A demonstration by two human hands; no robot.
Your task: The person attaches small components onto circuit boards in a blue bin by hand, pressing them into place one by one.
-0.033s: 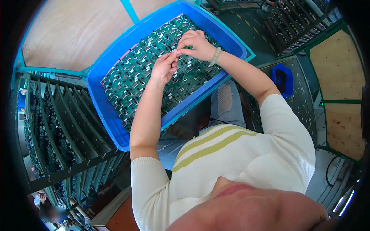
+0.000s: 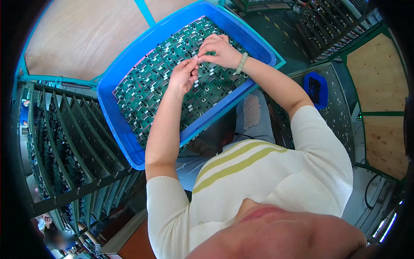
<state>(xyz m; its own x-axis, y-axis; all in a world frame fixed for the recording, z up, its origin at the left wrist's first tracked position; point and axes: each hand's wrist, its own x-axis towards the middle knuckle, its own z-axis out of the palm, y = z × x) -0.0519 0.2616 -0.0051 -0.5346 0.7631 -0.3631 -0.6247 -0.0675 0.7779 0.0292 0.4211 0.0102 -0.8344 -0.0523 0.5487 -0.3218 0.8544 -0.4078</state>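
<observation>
We hold our left hand (image 2: 183, 77) and right hand (image 2: 220, 51) fingertip to fingertip, pinching a small pale part (image 2: 196, 58) above green circuit boards (image 2: 151, 93) filling a blue bin (image 2: 116, 125). A rack (image 2: 64, 146) stands left.

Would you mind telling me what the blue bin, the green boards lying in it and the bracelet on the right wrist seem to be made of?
The blue bin looks like moulded plastic: even colour, smooth, slightly glossy walls, rounded rim. The green boards look like printed circuit boards, a rigid green laminate studded with small dark and pale components. The bracelet is a string of pale round beads, perhaps stone, glass or plastic; the picture leaves that open.
</observation>
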